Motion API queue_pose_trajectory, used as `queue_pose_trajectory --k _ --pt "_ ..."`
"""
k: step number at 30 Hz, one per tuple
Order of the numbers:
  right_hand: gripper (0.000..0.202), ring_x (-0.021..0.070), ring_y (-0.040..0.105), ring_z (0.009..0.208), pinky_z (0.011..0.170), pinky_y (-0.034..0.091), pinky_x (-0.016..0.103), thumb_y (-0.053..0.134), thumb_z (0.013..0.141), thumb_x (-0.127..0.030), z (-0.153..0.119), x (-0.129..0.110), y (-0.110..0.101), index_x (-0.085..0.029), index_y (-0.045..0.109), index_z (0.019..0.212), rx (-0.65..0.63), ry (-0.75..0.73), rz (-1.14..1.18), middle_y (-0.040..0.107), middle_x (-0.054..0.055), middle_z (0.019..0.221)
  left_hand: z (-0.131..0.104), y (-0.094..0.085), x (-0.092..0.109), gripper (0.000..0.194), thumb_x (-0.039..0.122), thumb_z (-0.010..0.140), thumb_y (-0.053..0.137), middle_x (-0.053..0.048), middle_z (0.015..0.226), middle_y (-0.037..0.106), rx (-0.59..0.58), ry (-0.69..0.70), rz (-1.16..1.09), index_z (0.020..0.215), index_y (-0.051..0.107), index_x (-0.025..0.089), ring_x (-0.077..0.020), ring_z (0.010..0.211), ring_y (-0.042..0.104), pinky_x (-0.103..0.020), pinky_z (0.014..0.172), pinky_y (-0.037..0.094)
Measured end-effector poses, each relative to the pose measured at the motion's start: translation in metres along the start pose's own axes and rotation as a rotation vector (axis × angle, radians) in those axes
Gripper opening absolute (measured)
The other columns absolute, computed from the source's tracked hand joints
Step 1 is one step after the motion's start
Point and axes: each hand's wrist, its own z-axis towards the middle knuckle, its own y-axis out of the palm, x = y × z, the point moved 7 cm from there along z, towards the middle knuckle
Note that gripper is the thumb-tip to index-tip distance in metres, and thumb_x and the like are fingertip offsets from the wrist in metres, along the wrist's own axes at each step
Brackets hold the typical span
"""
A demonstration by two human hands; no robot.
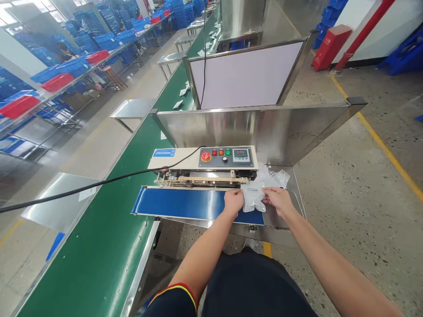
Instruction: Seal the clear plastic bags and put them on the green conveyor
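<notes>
A white plastic bag (254,200) with a small printed label is held between my two hands at the right end of a bag sealing machine (178,162). My left hand (234,200) pinches the bag's left edge, above the blue belt (185,203) of the machine. On the other side, my right hand (277,199) grips the bag's right edge with its fingers closed. The bag's upper edge lies close to the sealer's infeed; whether it is inside, I cannot tell. More clear plastic bags (279,178) lie just behind my right hand on the metal table.
A long green conveyor (99,259) runs along the left, with small white packets (178,105) farther up. A black cable (99,182) crosses over it to the machine. Behind the sealer stands a steel partition (224,127). Blue and red bins (57,82) line the far left.
</notes>
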Motion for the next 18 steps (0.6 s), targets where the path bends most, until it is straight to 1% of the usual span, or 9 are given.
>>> queue_pose_trajectory --k 3,6,9,10,12,14,16,18 --pt "0.021 0.0157 0.069 0.058 0.056 0.064 0.022 0.093 0.081 -0.027 -0.006 0.0 0.019 -0.012 0.079 0.087 -0.053 0.012 -0.032 0.074 0.007 0.068 -0.007 -0.024 0.005 0.037 0.048 0.088 0.074 -0.002 0.066 0.065 0.057 -0.005 0.044 0.066 0.077 0.018 -0.0197 0.072 0.057 -0.029 0.071 0.049" --pt "0.022 0.0174 0.075 0.068 0.066 0.067 0.023 0.093 0.085 -0.03 -0.017 -0.002 0.036 -0.012 0.081 0.092 -0.098 0.019 -0.067 0.08 0.011 0.08 -0.015 -0.048 0.012 0.035 0.045 0.092 0.07 -0.004 0.072 0.071 0.112 0.012 0.037 0.077 0.083 0.015 -0.0204 0.073 0.061 -0.03 0.071 0.05" --pt "0.023 0.0204 0.08 0.079 0.071 0.069 0.024 0.089 0.087 -0.033 -0.031 -0.004 0.038 -0.013 0.083 0.097 -0.111 0.039 -0.107 0.083 0.014 0.093 -0.024 -0.07 0.016 0.036 0.044 0.096 0.07 -0.008 0.08 0.078 0.135 0.009 -0.025 0.093 0.088 0.013 -0.0231 0.076 0.068 -0.032 0.073 0.055" --pt "0.024 0.0209 0.08 0.08 0.07 0.069 0.024 0.089 0.086 -0.034 -0.037 -0.005 0.035 -0.013 0.083 0.097 -0.111 0.047 -0.121 0.083 0.015 0.094 -0.028 -0.079 0.017 0.035 0.044 0.096 0.072 -0.011 0.087 0.081 0.154 0.013 -0.06 0.099 0.088 0.012 -0.0248 0.082 0.071 -0.033 0.077 0.058" --pt "0.027 0.0218 0.08 0.078 0.068 0.069 0.024 0.088 0.083 -0.037 -0.05 -0.002 0.022 -0.014 0.083 0.094 -0.108 0.064 -0.153 0.083 0.016 0.093 -0.038 -0.099 0.016 0.037 0.044 0.094 0.079 -0.016 0.107 0.084 0.222 0.04 -0.14 0.113 0.087 0.012 -0.028 0.1 0.077 -0.037 0.09 0.061" --pt "0.032 0.0244 0.08 0.077 0.068 0.069 0.027 0.089 0.076 -0.044 -0.062 0.007 0.002 -0.016 0.084 0.09 -0.114 0.082 -0.212 0.083 0.016 0.092 -0.053 -0.124 0.009 0.045 0.046 0.093 0.084 -0.02 0.125 0.082 0.313 0.087 -0.205 0.124 0.084 0.013 -0.0293 0.115 0.076 -0.039 0.103 0.06" --pt "0.039 0.0298 0.081 0.08 0.073 0.071 0.035 0.09 0.066 -0.056 -0.071 0.023 -0.019 -0.022 0.085 0.084 -0.148 0.102 -0.306 0.083 0.017 0.093 -0.071 -0.152 -0.005 0.051 0.052 0.093 0.084 -0.021 0.128 0.081 0.412 0.134 -0.236 0.127 0.082 0.014 -0.0291 0.117 0.076 -0.041 0.106 0.059" --pt "0.042 0.0353 0.081 0.083 0.079 0.071 0.043 0.088 0.059 -0.068 -0.077 0.049 -0.036 -0.03 0.084 0.075 -0.214 0.135 -0.422 0.083 0.016 0.091 -0.09 -0.183 -0.029 0.055 0.06 0.095 0.08 -0.019 0.12 0.082 0.526 0.155 -0.232 0.125 0.081 0.014 -0.0281 0.108 0.078 -0.041 0.101 0.061"
